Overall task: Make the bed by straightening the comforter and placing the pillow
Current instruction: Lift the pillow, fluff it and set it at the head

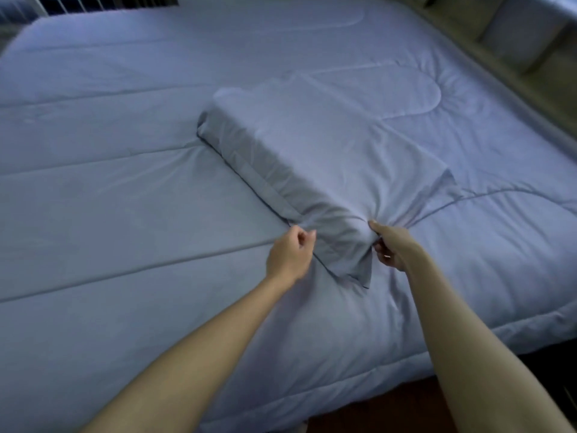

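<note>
A pale blue quilted comforter (125, 198) lies spread over the whole bed. On it, near the middle, a pillow (315, 151) in a matching blue case lies at a slant, its near end toward me. My left hand (290, 256) pinches the left near corner of the pillowcase between thumb and fingers. My right hand (392, 245) grips the bunched fabric at the pillow's near right end, where creases fan out from its thumb.
A light-coloured headboard with shelf compartments (530, 51) runs along the bed's right side. White bars (93, 3) stand beyond the far left corner. Dark reddish floor (374, 410) shows below the comforter's near edge.
</note>
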